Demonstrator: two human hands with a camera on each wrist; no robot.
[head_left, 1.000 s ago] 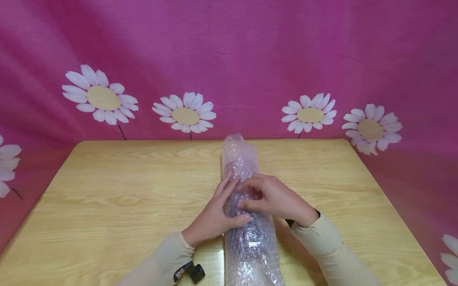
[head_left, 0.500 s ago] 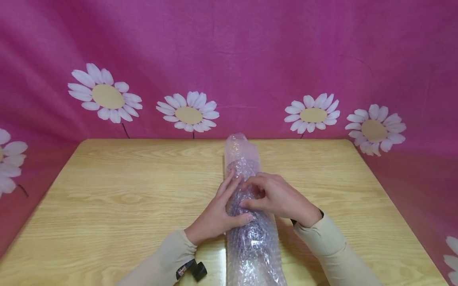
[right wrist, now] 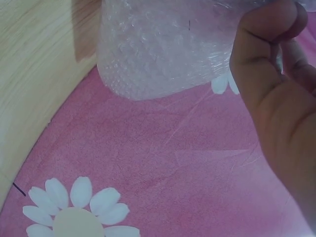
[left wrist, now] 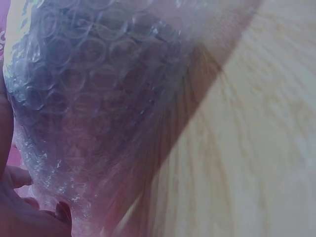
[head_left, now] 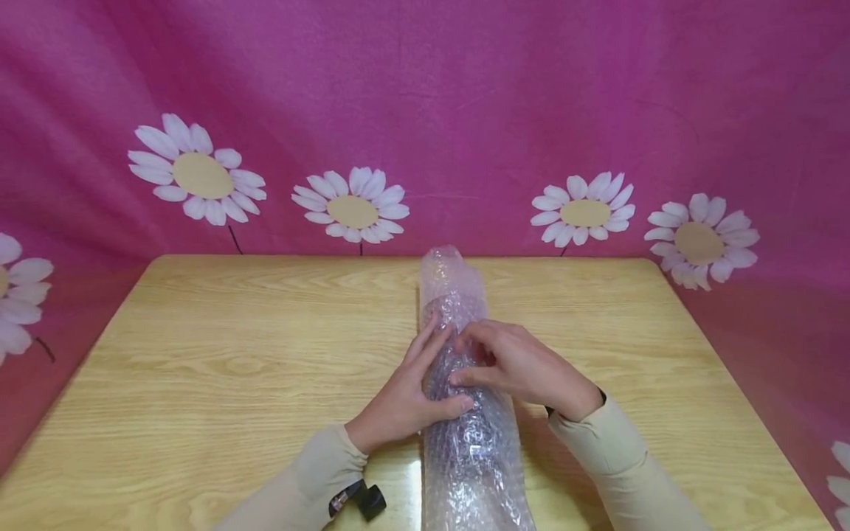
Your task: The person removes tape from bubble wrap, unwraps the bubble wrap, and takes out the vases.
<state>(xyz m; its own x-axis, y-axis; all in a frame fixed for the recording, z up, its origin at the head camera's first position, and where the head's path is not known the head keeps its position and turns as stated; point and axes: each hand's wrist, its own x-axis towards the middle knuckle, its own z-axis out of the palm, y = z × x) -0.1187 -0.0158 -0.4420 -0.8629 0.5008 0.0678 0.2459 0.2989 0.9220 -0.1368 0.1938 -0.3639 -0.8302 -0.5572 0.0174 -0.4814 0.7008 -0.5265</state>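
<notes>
A long bundle in clear bubble wrap [head_left: 474,464] lies lengthwise down the middle of the table. Something darker shows dimly through the wrap, but its kind is hidden. My left hand [head_left: 405,402] rests on the bundle's left side, fingers straight and spread along it, thumb laid across the top. From the right, my right hand [head_left: 527,369] reaches over the wrap; its bent fingers and thumb pinch at the upper surface, close to the left fingers. In the right wrist view the bundle's rounded far end [right wrist: 153,59] appears beyond the curled right hand [right wrist: 276,84].
The bundle lies on a light wood-grain table [head_left: 219,354]. A pink cloth with white daisies [head_left: 465,118] hangs behind the table and along both sides. A black strap with a small black block [head_left: 368,503] sits at the left sleeve [head_left: 312,472].
The whole head view has shifted slightly, so everything appears a little further right. Both hands keep nearly the same place on the bubble wrap, and the bundle stays put on the table.
</notes>
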